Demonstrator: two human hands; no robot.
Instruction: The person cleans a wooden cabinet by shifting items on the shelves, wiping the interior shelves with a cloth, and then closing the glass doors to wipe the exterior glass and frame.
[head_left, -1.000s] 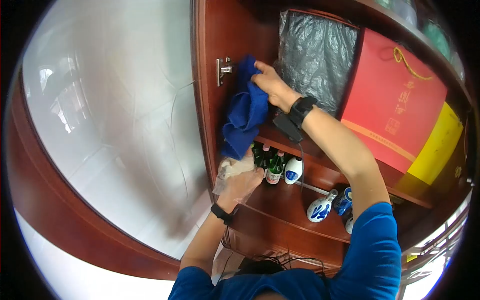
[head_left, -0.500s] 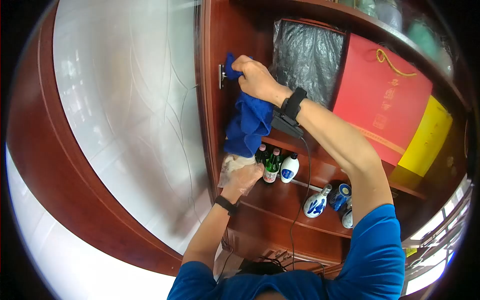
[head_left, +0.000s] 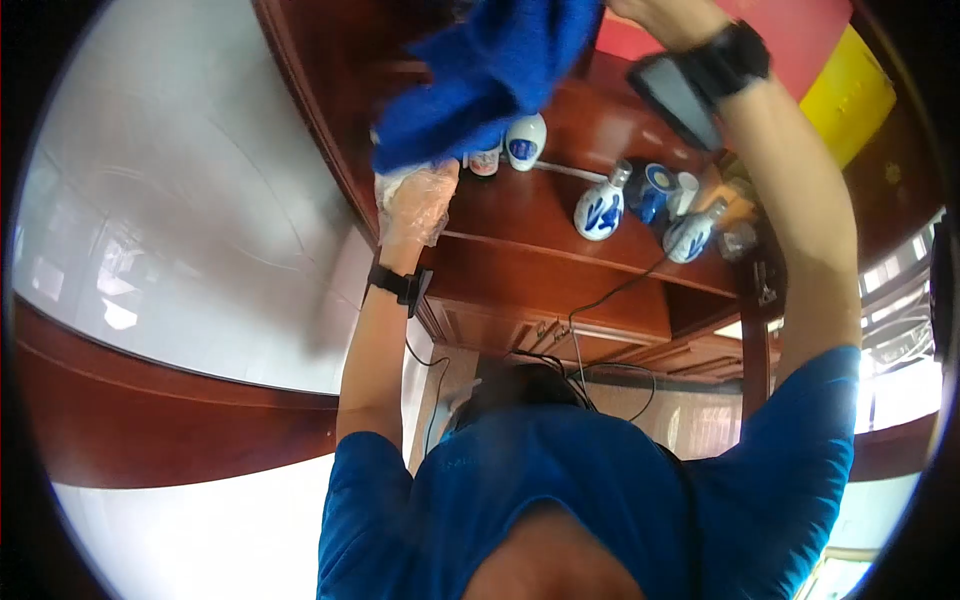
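Note:
A blue cloth (head_left: 490,80) runs slantwise across the upper part of the view, blurred by motion. My right hand (head_left: 670,15) is at the top edge beside the cloth's upper end, its fingers largely cut off by the frame. In a clear plastic glove, my left hand (head_left: 420,205) is closed at the cloth's lower end. Something whitish shows there under the plastic, but the cloth covers the fingertips and I cannot make out what it is. Just right of my left hand stand a small labelled bottle (head_left: 484,163) and a white bottle with a blue label (head_left: 525,142).
Blue-and-white porcelain bottles (head_left: 602,207) (head_left: 693,234) stand on the wooden shelf (head_left: 520,215), with a blue container (head_left: 655,190) between them. A red bag (head_left: 800,35) and a yellow one (head_left: 850,95) are upper right. A glass door (head_left: 200,200) lies left. Cables hang below.
The view has tipped downward, so the shelf and bottles sit higher in it. My right hand has moved to the top edge, and the cloth now covers the green bottle's upper part.

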